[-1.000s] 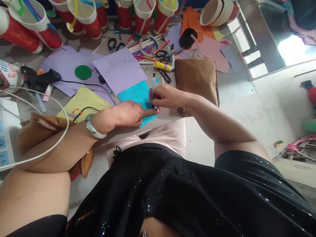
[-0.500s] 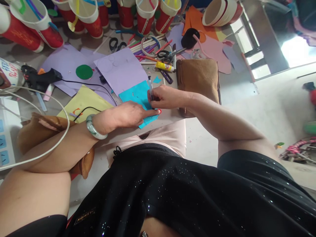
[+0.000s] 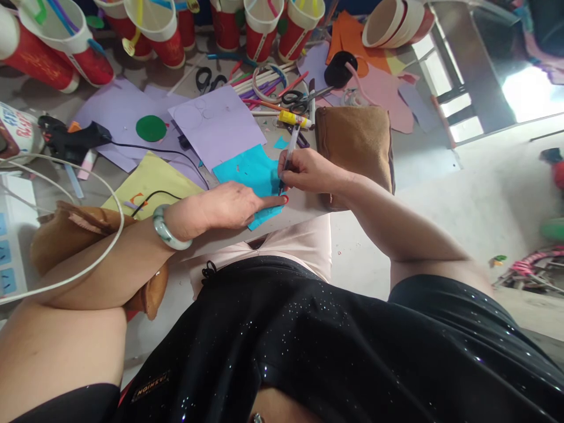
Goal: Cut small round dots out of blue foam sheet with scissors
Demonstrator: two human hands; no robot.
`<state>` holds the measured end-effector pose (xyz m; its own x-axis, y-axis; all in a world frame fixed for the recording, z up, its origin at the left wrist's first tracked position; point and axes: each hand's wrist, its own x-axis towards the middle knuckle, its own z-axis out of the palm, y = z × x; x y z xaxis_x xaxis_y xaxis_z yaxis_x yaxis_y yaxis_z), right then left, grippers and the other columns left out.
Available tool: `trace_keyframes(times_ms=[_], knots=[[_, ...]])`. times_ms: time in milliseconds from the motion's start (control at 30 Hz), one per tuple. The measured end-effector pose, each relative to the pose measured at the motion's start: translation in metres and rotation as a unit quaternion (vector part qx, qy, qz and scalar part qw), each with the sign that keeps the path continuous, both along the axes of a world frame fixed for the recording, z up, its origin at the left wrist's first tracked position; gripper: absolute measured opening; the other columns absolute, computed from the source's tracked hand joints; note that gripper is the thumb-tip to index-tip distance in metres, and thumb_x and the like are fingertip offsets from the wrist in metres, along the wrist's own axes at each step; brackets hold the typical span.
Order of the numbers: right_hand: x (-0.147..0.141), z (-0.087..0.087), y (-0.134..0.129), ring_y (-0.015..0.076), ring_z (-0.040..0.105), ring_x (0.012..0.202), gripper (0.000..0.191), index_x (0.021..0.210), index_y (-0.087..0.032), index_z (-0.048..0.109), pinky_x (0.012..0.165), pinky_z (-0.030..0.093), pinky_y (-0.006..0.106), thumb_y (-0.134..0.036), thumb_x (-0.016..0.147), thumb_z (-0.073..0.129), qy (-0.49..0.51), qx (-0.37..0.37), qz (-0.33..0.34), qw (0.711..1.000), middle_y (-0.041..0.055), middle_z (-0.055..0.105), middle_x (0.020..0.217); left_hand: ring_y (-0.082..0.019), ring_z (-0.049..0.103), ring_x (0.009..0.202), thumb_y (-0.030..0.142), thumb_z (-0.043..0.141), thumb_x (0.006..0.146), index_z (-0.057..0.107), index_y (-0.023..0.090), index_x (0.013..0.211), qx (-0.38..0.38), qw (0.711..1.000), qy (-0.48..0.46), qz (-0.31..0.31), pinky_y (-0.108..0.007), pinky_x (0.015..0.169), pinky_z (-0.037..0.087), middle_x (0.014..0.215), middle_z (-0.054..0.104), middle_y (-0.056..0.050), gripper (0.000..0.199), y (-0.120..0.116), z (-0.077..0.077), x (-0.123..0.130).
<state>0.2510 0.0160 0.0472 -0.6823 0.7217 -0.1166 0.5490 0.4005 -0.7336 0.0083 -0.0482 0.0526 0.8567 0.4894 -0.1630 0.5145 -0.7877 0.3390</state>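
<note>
A pen (image 3: 290,154) is pinched in my right hand (image 3: 308,170), its tip down at the right edge of the bright blue paper (image 3: 247,170). My left hand (image 3: 233,204) lies on the lower part of that paper, index finger stretched out and the other fingers partly hidden. Its fingertip touches a small red ring-like piece (image 3: 286,200) by the paper's edge. A purple sheet (image 3: 220,126) with pencilled circles lies just beyond the blue one. Near my right hand is a yellow glue stick (image 3: 295,119).
A brown cushion-like block (image 3: 355,147) sits right of my hands. Red cups (image 3: 294,41), scissors (image 3: 296,101) and coloured sticks are at the back. Left are a green disc (image 3: 150,128), a black glue gun (image 3: 79,141), yellow paper (image 3: 154,179) and a looping white cable (image 3: 120,235).
My right hand has shifted slightly right, and the pen has gone from nearly upright to leaning right at its top. My left hand has stayed almost in place.
</note>
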Motion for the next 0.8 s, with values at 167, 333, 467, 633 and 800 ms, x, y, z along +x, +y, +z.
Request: trace_keyframes(times_ms=[167, 333, 467, 633, 800], knots=[[0.01, -0.006, -0.017, 0.0148, 0.066, 0.057, 0.009, 0.079, -0.02, 0.059, 0.055, 0.044, 0.025, -0.011, 0.081, 0.058, 0.056, -0.018, -0.079, 0.995, -0.0027, 0.068, 0.06, -0.02, 0.066, 0.063, 0.014, 0.053, 0.096, 0.044, 0.034, 0.168, -0.012, 1.0, 0.021, 0.009, -0.03, 0.064, 0.045, 0.082, 0.078, -0.002, 0.076, -0.001, 0.006, 0.001], [0.02, -0.017, -0.036, 0.0131, 0.064, 0.056, 0.005, 0.082, -0.021, 0.057, 0.055, 0.046, 0.024, -0.018, 0.083, 0.062, 0.098, 0.004, -0.158, 0.983, -0.0029, 0.068, 0.064, -0.018, 0.064, 0.061, 0.012, 0.052, 0.096, 0.041, 0.035, 0.17, 0.001, 1.0, 0.024, 0.016, -0.03, 0.065, 0.043, 0.089, 0.08, -0.002, 0.078, -0.003, 0.007, -0.001], [0.023, -0.024, -0.056, 0.0119, 0.056, 0.051, 0.006, 0.081, -0.022, 0.056, 0.052, 0.041, 0.025, -0.019, 0.083, 0.061, 0.114, 0.048, -0.219, 0.968, -0.0037, 0.064, 0.061, -0.018, 0.064, 0.066, 0.009, 0.051, 0.096, 0.037, 0.032, 0.172, -0.007, 0.999, 0.048, 0.02, -0.029, 0.069, 0.043, 0.088, 0.08, -0.001, 0.081, -0.006, 0.013, 0.001], [0.022, -0.034, -0.078, 0.0122, 0.056, 0.049, 0.006, 0.083, -0.023, 0.056, 0.049, 0.041, 0.025, -0.022, 0.087, 0.061, 0.144, 0.094, -0.264, 0.949, -0.0041, 0.063, 0.061, -0.019, 0.065, 0.068, 0.008, 0.046, 0.096, 0.038, 0.031, 0.172, -0.045, 0.996, 0.07, 0.035, -0.031, 0.071, 0.043, 0.084, 0.077, -0.003, 0.079, -0.005, 0.021, 0.005], [0.023, -0.042, -0.094, 0.0125, 0.055, 0.052, 0.011, 0.082, -0.025, 0.058, 0.049, 0.044, 0.026, -0.029, 0.091, 0.064, 0.146, 0.146, -0.302, 0.931, -0.0036, 0.063, 0.064, -0.02, 0.067, 0.072, 0.009, 0.05, 0.094, 0.036, 0.032, 0.172, -0.07, 0.995, 0.062, 0.045, -0.03, 0.072, 0.043, 0.085, 0.077, -0.004, 0.083, -0.003, 0.014, 0.004]])
